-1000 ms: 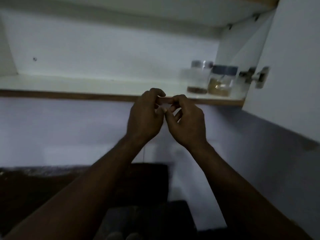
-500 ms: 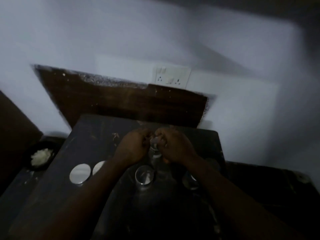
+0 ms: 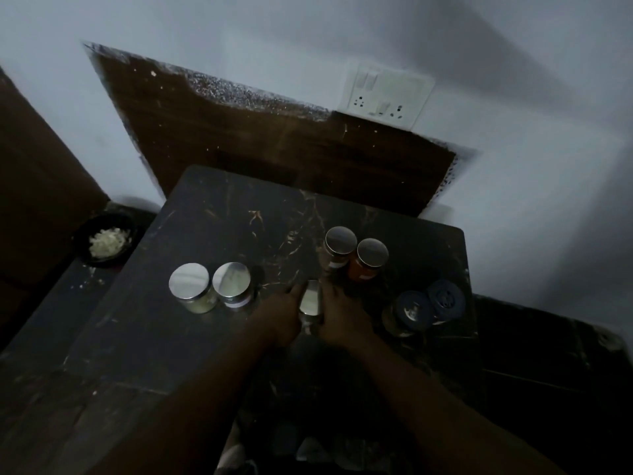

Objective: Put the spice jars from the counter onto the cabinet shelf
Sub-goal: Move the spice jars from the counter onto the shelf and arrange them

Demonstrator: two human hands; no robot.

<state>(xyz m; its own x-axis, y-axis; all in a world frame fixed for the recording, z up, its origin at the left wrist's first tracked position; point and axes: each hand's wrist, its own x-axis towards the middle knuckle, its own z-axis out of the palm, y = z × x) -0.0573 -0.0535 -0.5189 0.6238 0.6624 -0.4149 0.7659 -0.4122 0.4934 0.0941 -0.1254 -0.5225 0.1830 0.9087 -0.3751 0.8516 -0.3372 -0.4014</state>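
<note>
On the dark counter (image 3: 205,337), two silver-lidded jars (image 3: 212,286) stand left; my left hand (image 3: 281,317) and right hand (image 3: 342,318) clasp a jar (image 3: 310,299) between them, with more jars (image 3: 356,253) to the right

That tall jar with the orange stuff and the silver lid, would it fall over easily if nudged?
Probably yes: the orange jar looks taller than wide, so a push near its lid may tip it. A neighbouring jar stands close beside it and might get knocked.

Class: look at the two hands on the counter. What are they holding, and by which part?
A silver-lidded jar, clasped by its sides between the left hand and right hand.
</note>
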